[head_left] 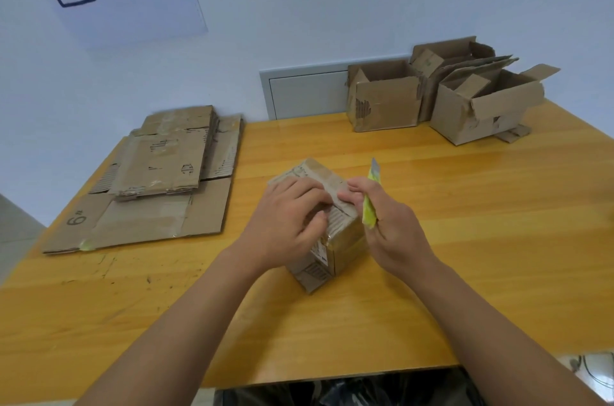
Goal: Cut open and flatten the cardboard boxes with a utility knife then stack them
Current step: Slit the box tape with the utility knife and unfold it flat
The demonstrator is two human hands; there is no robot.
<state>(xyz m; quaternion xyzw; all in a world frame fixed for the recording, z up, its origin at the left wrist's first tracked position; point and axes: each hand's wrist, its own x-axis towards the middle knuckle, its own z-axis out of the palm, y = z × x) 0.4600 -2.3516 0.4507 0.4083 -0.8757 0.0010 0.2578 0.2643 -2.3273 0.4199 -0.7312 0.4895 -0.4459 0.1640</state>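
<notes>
A yellow utility knife (369, 203) is gripped in the right hand (388, 223), blade up. The taped box (327, 233), mid-table (465, 206), is pressed by the left hand (285, 216), fingers curled at its top seam. Flattened cardboard (159, 179) is stacked at the left edge; open boxes (445, 96) are kept far right.

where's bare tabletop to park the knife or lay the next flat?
Bare wood: the wide right side of the table, between the small box under both hands and the open boxes at the far right; also the near strip in front of the flattened stack. Crowded: far-left corner and far-right edge. Right hand holds the utility knife; left hand works the box top.
</notes>
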